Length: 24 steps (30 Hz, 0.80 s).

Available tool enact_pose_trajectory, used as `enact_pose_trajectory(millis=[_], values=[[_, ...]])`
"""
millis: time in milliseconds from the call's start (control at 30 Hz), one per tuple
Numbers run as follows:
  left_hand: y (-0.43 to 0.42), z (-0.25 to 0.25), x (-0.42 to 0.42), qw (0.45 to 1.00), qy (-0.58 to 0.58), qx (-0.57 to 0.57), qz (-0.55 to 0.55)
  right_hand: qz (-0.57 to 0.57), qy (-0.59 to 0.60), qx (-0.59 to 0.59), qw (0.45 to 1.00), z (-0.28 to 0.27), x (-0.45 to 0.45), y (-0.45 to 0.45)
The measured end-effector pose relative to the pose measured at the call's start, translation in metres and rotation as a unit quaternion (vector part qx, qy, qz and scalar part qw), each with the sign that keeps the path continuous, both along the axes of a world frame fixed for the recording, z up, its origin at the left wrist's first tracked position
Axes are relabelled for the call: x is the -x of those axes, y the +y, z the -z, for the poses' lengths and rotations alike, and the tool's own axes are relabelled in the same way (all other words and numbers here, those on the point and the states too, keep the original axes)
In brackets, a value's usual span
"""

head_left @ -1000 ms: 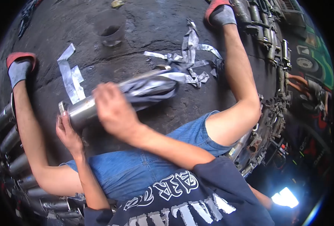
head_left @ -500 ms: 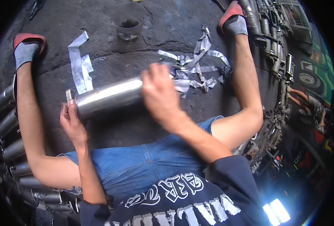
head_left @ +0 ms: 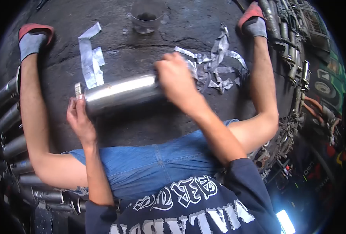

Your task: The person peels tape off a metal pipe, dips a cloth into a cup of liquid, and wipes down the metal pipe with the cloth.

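A shiny metal cylinder [head_left: 120, 93] lies across the space between the legs, above the floor. My left hand [head_left: 80, 121] grips the ring-like fitting [head_left: 78, 89] at its left end, thumb on the fitting. Over the right end is my right hand [head_left: 176, 80], its fingers curled on a greyish cloth [head_left: 192, 70] that shows just beyond them; motion blurs the hand. Silvery strips [head_left: 219, 50] lie tangled on the floor right of the cylinder, and flat strips [head_left: 89, 58] lie behind its left end.
A dark bucket [head_left: 146, 23] stands at the top centre. Metal pipes and mufflers [head_left: 15, 146] line the left side, with more metal parts [head_left: 284, 46] along the right. Another person's legs [head_left: 313, 106] show at the far right, near a green vehicle [head_left: 334, 80].
My right hand has moved right along the cylinder, and the cloth that covered its right part is now at the right end. My left hand stays at the left end. The view has shifted.
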<state>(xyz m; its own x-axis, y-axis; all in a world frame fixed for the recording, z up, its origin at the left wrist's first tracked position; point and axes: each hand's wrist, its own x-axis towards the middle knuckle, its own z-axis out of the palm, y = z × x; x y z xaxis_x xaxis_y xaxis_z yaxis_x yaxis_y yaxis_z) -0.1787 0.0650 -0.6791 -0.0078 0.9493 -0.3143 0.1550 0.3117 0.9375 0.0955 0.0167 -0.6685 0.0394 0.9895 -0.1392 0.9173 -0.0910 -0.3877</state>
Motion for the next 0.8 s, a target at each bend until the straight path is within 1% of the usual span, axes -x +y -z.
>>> enact_pose_trajectory(millis=[67, 100, 133, 167, 200, 267, 300, 333, 367, 400, 433, 467, 533, 600, 633, 667, 733, 800], values=[[0.000, -0.003, -0.006, 1.000, 0.000, 0.007, -0.021, 0.009, 0.067, -0.110, 0.992, 0.006, 0.065, 0.015], [0.000, -0.001, -0.002, 1.000, 0.003, 0.007, -0.017, -0.022, 0.141, -0.093, 0.985, -0.004, 0.090, 0.023], [-0.001, 0.003, 0.003, 1.000, -0.001, 0.002, -0.001, -0.036, 0.133, -0.084, 0.987, -0.004, 0.117, 0.031], [0.001, 0.001, 0.001, 1.000, -0.007, -0.003, 0.012, 0.023, 0.213, -0.095, 0.972, -0.005, 0.136, 0.033], [0.002, -0.001, -0.002, 1.000, -0.007, -0.002, 0.016, 0.040, 0.193, -0.151, 0.969, -0.006, 0.145, 0.029], [0.003, -0.007, -0.006, 1.000, -0.027, 0.015, 0.004, -0.020, 0.178, -0.168, 0.969, -0.001, 0.118, 0.008], [0.004, -0.003, -0.002, 1.000, -0.019, 0.013, 0.010, -0.033, 0.157, -0.108, 0.981, -0.006, 0.089, -0.001], [0.004, -0.008, -0.011, 1.000, 0.020, -0.006, -0.012, -0.011, 0.066, -0.059, 0.996, -0.012, 0.060, -0.009], [0.003, -0.012, -0.016, 1.000, 0.014, 0.008, -0.027, 0.001, 0.040, -0.010, 0.999, -0.017, 0.025, -0.013], [0.006, -0.014, -0.015, 0.999, 0.006, 0.018, -0.044, 0.051, -0.009, -0.017, 0.999, -0.014, 0.005, -0.022], [0.008, -0.006, -0.008, 0.999, -0.022, 0.017, -0.033, 0.049, 0.015, -0.019, 0.998, -0.014, -0.003, -0.026], [0.008, 0.000, -0.004, 0.998, -0.051, 0.023, -0.016, 0.046, 0.022, -0.021, 0.998, -0.012, 0.009, -0.021], [0.015, -0.006, -0.011, 0.998, -0.038, 0.039, -0.023, 0.013, 0.029, -0.087, 0.996, -0.008, 0.047, -0.010], [0.023, -0.008, -0.017, 0.995, -0.058, 0.066, -0.049, 0.002, 0.115, -0.153, 0.982, -0.004, 0.108, 0.008], [0.025, -0.004, -0.014, 0.996, -0.039, 0.062, -0.046, 0.013, 0.145, -0.167, 0.975, -0.005, 0.135, 0.020], [0.030, -0.006, -0.018, 0.996, -0.050, 0.056, -0.038, 0.027, 0.175, -0.183, 0.967, -0.007, 0.151, 0.028], [0.037, 0.003, -0.009, 0.993, -0.082, 0.086, -0.023, 0.037, 0.185, -0.198, 0.962, -0.003, 0.154, 0.029], [0.045, 0.000, -0.012, 0.994, -0.069, 0.088, -0.013, 0.044, 0.189, -0.216, 0.957, 0.003, 0.149, 0.030]])
